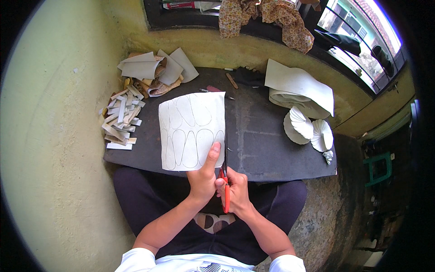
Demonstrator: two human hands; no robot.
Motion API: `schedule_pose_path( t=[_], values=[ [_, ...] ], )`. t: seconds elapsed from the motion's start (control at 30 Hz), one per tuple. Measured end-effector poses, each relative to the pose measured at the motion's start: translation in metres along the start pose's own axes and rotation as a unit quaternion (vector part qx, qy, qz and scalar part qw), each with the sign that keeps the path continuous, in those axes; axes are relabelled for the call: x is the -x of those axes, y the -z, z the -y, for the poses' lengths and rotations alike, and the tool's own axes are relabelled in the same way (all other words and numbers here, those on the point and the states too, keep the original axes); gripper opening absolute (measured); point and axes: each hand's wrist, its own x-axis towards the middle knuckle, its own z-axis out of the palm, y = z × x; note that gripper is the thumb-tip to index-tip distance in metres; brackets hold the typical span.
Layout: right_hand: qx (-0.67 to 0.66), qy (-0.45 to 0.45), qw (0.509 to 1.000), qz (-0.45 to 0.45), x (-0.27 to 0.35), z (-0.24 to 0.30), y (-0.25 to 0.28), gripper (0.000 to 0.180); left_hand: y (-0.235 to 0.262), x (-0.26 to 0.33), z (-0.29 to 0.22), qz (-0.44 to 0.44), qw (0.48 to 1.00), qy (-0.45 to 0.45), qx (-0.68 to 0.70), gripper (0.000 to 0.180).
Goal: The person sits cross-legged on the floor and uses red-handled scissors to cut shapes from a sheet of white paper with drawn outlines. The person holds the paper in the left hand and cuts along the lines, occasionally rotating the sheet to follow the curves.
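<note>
Both forearms converge from the lower edge, the left arm (168, 223) slanting rightward, the right arm (267, 230) leftward, elbows wide. The left hand (201, 182) grips with its thumb (212, 158) stretched up and forward; just beside it, the right hand (237, 188) is closed, fingers curled.

A pale yellow-green, scuffed plaster wall (50, 136) fills the left of the frame and continues behind the low, dark grey tabletop (258, 158) at centre. Bright daylight shows through a dark-framed, barred window (351, 25) at the upper right, and a brown-and-cream floral cloth (294, 31) hangs at top centre. Mottled grey-brown floor (312, 226) lies at lower right, darkening toward the edge.
</note>
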Motion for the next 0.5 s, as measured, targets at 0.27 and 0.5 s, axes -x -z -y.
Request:
schedule_pose_path(
  t=[0.27,0.5],
  values=[
    [0.010,-0.005,1.000,0.003,-0.0001,-0.0001,0.0008,0.067,-0.0010,-0.0031,-0.0033,0.001,1.000,-0.024,0.006,0.043],
    [0.002,-0.011,1.000,0.001,0.0010,0.0019,0.0007,0.064,0.0000,-0.0046,-0.0021,0.007,0.999,-0.038,0.004,0.042]
  ],
)
